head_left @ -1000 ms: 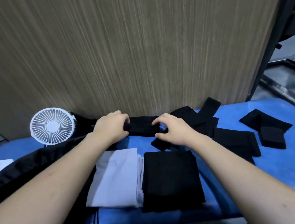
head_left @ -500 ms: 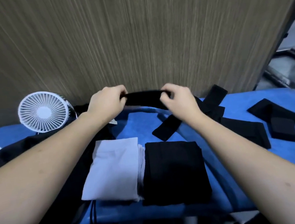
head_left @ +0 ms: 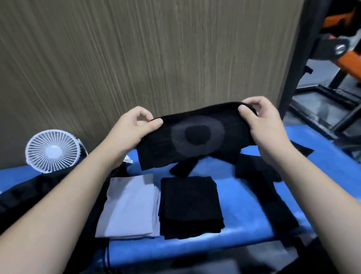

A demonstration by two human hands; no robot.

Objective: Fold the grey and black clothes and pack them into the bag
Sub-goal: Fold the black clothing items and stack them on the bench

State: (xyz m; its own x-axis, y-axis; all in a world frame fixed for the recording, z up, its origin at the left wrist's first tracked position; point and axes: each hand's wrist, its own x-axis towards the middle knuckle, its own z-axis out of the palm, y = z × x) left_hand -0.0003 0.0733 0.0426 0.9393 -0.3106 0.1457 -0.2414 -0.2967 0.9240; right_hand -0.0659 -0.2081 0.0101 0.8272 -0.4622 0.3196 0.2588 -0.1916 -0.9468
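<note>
- Our left hand (head_left: 132,126) pinches the top left corner of a black cloth (head_left: 192,136), thumb in front and fingers (head_left: 141,115) curled behind the upper edge.
- Our right hand (head_left: 261,121) pinches the top right corner the same way, thumb pressed on the front face.
- The black cloth is a soft, matte knit piece with a grey ring printed around a black centre. It hangs lifted above the blue worktop (head_left: 245,199), stretched between both hands, its long axis running left to right and its lower edge dropping toward the worktop.
- Both forearms reach forward from the lower corners, wrists raised, hands roughly level with each other.
- Just below the held cloth lie a folded black stack (head_left: 189,205) and, touching its left side, a folded grey stack (head_left: 129,208), both squared and flat.
- More loose black pieces (head_left: 260,172) sprawl under the right arm.
- A dark bag (head_left: 13,201) lies under the left arm; its opening cannot be made out.
- A round white fan (head_left: 51,150) stands upright at the back left, against a ribbed brown wall panel (head_left: 142,51).
</note>
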